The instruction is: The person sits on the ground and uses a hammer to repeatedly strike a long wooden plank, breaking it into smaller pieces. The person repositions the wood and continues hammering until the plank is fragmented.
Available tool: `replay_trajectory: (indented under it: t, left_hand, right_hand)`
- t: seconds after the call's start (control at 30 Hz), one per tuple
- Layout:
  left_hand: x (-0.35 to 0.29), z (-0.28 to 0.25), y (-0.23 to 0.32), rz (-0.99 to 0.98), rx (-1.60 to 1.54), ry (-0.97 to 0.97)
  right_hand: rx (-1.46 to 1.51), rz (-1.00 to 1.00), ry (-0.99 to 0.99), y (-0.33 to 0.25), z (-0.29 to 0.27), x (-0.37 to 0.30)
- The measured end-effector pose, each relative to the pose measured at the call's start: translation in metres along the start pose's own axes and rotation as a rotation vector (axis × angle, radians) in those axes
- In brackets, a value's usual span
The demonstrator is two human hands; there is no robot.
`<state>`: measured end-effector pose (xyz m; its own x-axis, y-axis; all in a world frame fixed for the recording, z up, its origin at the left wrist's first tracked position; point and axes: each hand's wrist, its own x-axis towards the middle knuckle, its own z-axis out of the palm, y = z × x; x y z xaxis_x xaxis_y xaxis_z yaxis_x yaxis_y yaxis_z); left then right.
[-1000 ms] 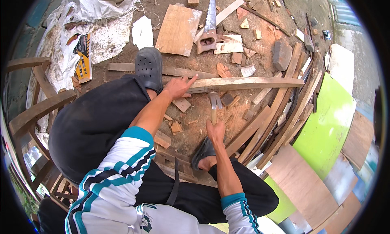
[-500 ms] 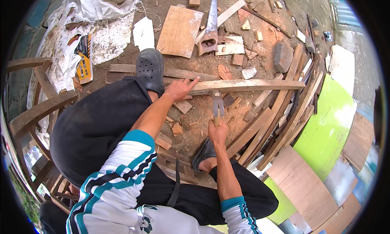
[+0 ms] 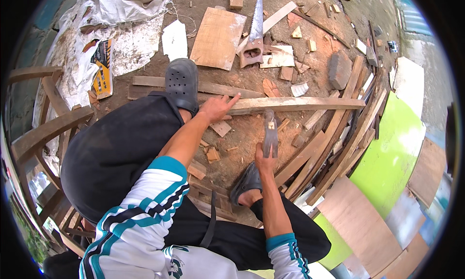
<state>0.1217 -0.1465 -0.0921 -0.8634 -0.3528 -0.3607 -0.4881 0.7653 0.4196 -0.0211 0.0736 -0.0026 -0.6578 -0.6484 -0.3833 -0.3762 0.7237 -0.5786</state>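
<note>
My left hand grips the left end of a long wooden beam, its index finger stretched along the top. That beam runs to the right, its far end by a stack of slats. In my right hand is a claw hammer, closed in my fist below the beam. The hammer's head points up toward the camera and hides most of the handle. My left shoe rests on another plank beside the beam.
A handsaw and a square board lie beyond the beam. A grey stone block sits near stacked slats on the right, with a green panel outside them. Wooden chair-like frames stand at the left.
The hammer has come up off the beam and shifted right, its head tilting toward the camera. My right hand moved slightly right and down. The left hand keeps its place on the beam.
</note>
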Motion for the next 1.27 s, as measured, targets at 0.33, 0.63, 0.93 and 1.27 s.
replay_trajectory:
  t: [0.33,0.63,0.93,1.27]
  left_hand:
    - [0.000,0.001,-0.003,0.017,-0.029,0.031]
    - [0.005,-0.006,0.007,0.027,-0.026,-0.052]
    - [-0.001,-0.001,0.001,0.006,-0.019,-0.011]
    - [0.004,-0.002,0.005,-0.005,-0.022,-0.049]
  right_hand:
    - [-0.048,0.149,-0.021,-0.002,0.001,-0.008]
    - [-0.455,0.274,-0.314,0.047,-0.009,0.007]
    - [-0.427,-0.078,-0.124,0.001,-0.006,0.008]
    - [-0.476,0.060,-0.300,-0.025,-0.008,-0.009]
